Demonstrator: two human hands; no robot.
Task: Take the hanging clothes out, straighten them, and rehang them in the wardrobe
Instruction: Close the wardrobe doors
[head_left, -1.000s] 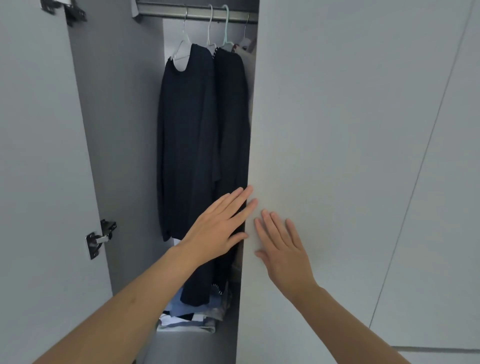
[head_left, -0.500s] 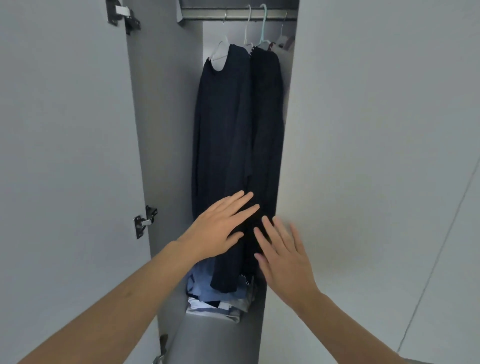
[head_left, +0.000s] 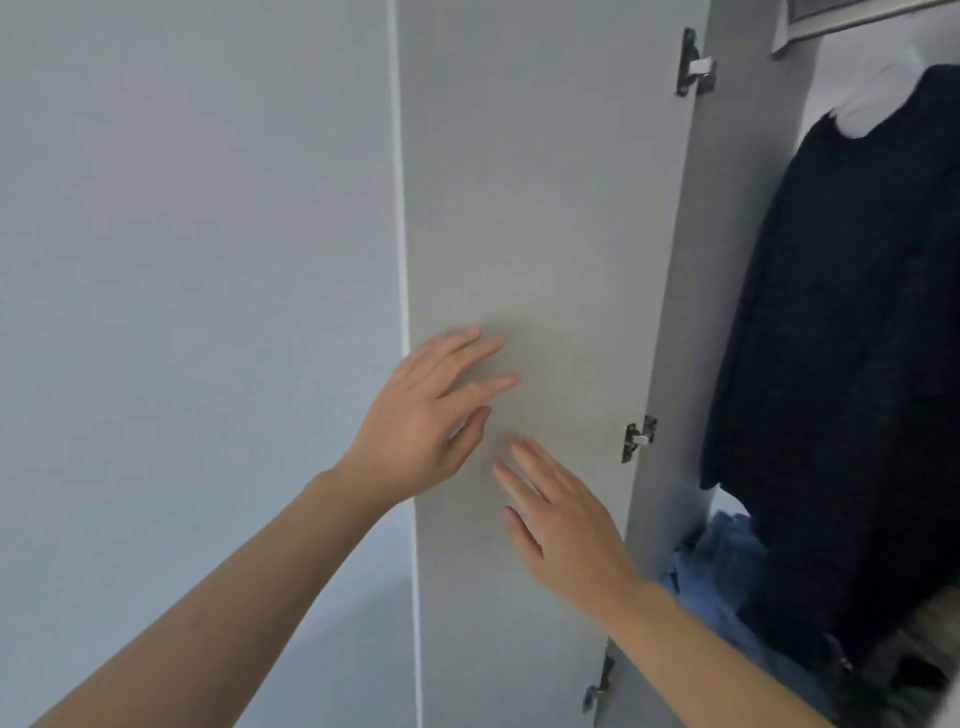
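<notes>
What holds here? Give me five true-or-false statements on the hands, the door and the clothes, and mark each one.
1. Both hands are empty. True.
2. The left hand grips a hanger. False: its fingers are straight, in front of the open wardrobe door.
3. The dark garment hangs inside the wardrobe. True.
4. The right hand pinches the dark garment. False: it is spread open before the door, apart from the clothes.
5. Blue clothes lie below the dark garment. True.

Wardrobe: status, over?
Both hands open, left hand and right hand flat at open door. Dark clothes hanging, untouched. Nothing blocking.
</notes>
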